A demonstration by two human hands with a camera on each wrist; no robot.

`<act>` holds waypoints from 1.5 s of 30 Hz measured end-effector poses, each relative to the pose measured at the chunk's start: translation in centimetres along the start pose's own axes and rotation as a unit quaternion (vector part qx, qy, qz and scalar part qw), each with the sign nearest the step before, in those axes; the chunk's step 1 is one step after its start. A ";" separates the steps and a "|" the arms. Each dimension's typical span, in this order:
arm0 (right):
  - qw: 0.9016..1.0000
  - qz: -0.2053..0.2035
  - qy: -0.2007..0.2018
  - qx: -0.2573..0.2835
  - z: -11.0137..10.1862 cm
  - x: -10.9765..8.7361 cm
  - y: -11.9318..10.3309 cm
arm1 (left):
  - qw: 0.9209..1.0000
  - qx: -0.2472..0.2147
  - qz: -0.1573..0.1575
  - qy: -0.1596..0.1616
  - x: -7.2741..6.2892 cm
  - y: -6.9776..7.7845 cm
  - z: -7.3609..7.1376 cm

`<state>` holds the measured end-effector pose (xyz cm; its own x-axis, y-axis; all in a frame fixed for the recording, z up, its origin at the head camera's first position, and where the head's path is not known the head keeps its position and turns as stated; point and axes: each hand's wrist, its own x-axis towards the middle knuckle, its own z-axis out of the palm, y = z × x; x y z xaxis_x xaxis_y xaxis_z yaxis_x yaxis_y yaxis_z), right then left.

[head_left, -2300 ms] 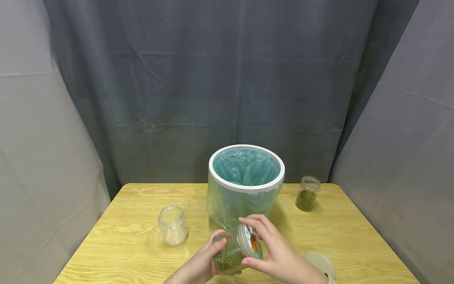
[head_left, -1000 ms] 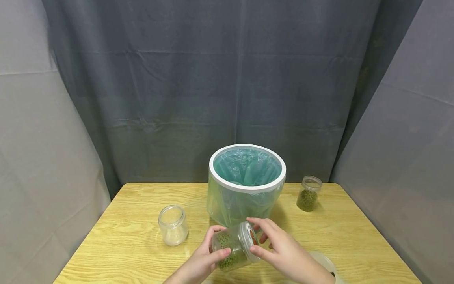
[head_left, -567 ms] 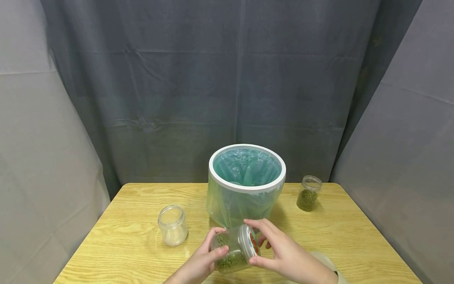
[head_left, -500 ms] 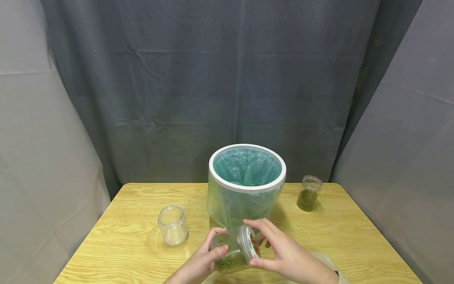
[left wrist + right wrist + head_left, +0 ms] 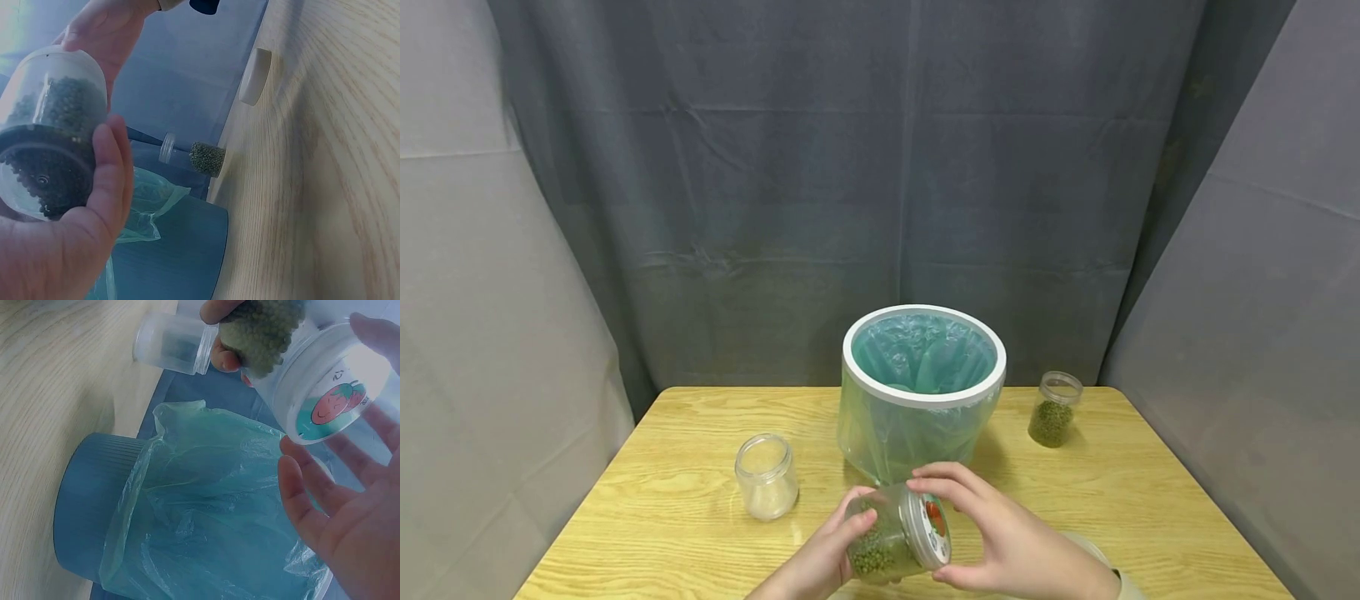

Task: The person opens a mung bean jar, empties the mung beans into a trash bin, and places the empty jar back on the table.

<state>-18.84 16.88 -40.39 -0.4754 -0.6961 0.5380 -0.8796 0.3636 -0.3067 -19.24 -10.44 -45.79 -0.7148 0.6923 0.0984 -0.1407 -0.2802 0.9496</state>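
Note:
My left hand point(image 5: 823, 550) grips a clear jar point(image 5: 880, 542) partly filled with small green beans. The jar is tilted on its side above the table, its lid end pointing right. Its lid point(image 5: 334, 403) has a clear rim and a smiling red fruit picture. My right hand point(image 5: 1007, 542) holds the lid's rim, thumb on one side and fingers on the other, with the palm off its face. In the left wrist view, beans point(image 5: 69, 100) show through the jar wall. The left hand's far fingers are mostly hidden behind the jar.
A bin point(image 5: 923, 400) lined with a green bag stands beyond the hands. A lidless clear jar point(image 5: 766, 479) sits to the left. Another jar of green beans point(image 5: 1052, 421) stands back right. A whitish round lid point(image 5: 255, 77) lies on the table point(image 5: 1150, 500), partly behind the right forearm.
The right fingers have shifted left onto the top of the lid's rim. The lid's picture has turned and the beans have settled lower. The left hand still holds the jar.

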 end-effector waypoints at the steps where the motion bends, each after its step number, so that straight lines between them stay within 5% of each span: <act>1: 1.000 -0.004 0.000 0.000 0.0 0.0 0.0 | 1.000 -0.001 0.000 -0.002 0.0 0.0 0.0; 9: 1.000 0.009 -0.015 0.004 -0.3 0.0 -0.2 | 1.000 0.003 -0.017 0.007 0.0 0.1 -0.1; 17: 0.994 0.105 -0.012 -0.017 -0.6 0.0 -0.3 | 0.996 0.027 -0.045 0.070 0.2 -0.2 -0.3; 28: 0.969 0.239 -0.043 0.047 -0.2 0.0 0.1 | 0.995 0.044 -0.039 0.086 0.2 -0.4 -0.4; 45: 0.957 0.264 -0.066 0.101 0.6 0.1 0.1 | 0.995 0.054 -0.037 0.077 0.4 -0.4 -0.3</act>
<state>-18.97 16.50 -40.82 -0.8346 -0.5252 0.1663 -0.4895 0.5687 -0.6610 -19.68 -10.22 -46.16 -0.8034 0.5954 -0.0119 -0.1282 -0.1535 0.9798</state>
